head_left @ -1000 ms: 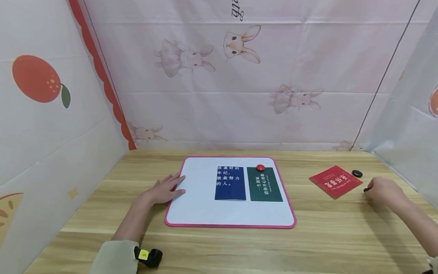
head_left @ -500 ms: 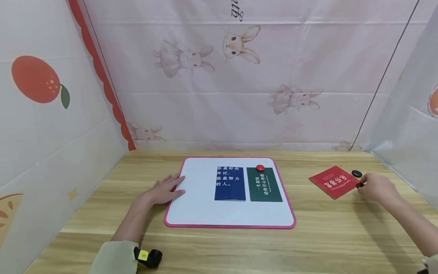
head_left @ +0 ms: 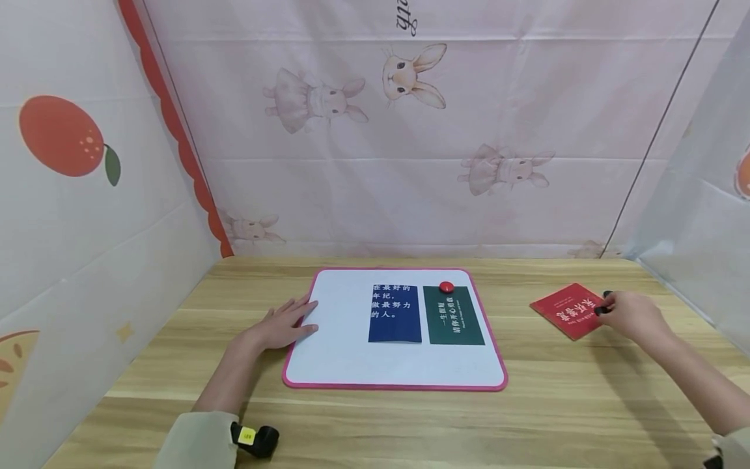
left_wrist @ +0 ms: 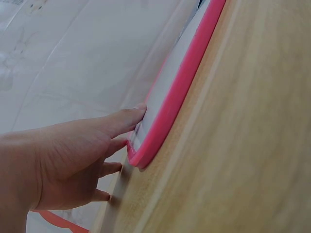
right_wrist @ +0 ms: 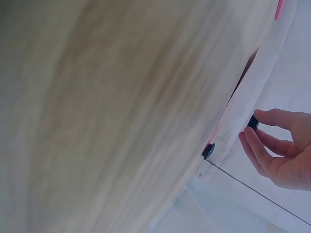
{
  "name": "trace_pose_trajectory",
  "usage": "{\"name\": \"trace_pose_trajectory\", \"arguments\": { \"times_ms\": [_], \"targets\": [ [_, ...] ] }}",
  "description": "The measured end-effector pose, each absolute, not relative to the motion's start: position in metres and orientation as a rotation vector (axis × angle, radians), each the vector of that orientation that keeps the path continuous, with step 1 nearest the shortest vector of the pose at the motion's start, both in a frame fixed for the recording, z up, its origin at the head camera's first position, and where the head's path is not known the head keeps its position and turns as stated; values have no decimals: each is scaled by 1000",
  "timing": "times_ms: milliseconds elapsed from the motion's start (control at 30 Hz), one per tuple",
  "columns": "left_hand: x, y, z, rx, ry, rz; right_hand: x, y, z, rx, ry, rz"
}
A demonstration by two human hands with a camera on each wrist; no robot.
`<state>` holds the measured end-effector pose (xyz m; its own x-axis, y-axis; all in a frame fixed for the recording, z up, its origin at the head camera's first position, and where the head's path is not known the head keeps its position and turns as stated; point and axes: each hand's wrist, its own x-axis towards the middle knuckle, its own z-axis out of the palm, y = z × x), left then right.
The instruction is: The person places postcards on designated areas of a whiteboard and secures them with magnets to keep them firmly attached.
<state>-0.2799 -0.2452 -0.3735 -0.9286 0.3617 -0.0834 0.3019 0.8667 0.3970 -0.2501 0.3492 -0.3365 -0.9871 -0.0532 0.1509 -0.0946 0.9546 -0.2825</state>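
Note:
My left hand (head_left: 283, 327) rests with straight, spread fingers on the left edge of a whiteboard (head_left: 340, 358) with a pink frame. In the left wrist view its thumb lies on the board's surface and other fingers touch the table. My right hand (head_left: 635, 317) pinches a black round magnet (right_wrist: 252, 122) between thumb and fingertips, raised off the table. That hand is over the right corner of a red card (head_left: 569, 311) with Chinese writing. A second black magnet (right_wrist: 208, 151) lies on the table beyond the card, partly hidden by my hand in the head view.
On the whiteboard lie a blue card (head_left: 395, 319) and, to its right, a green card (head_left: 454, 322) with a red magnet (head_left: 446, 287) at its top. The wooden table (head_left: 410, 430) is bordered by a rabbit-print cloth (head_left: 351, 202) behind and printed sheets at both sides.
My right hand has moved left with the black magnet, from beside the red card to over its right corner, now partly covering the second magnet. The left hand has stayed put.

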Motion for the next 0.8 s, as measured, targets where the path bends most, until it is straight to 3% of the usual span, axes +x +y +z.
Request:
{"name": "trace_pose_trajectory", "arguments": {
  "times_ms": [800],
  "targets": [
    [-282,-246,-374,528,2871,579,-259,315,-330,138,-2999,485]
  ]
}}
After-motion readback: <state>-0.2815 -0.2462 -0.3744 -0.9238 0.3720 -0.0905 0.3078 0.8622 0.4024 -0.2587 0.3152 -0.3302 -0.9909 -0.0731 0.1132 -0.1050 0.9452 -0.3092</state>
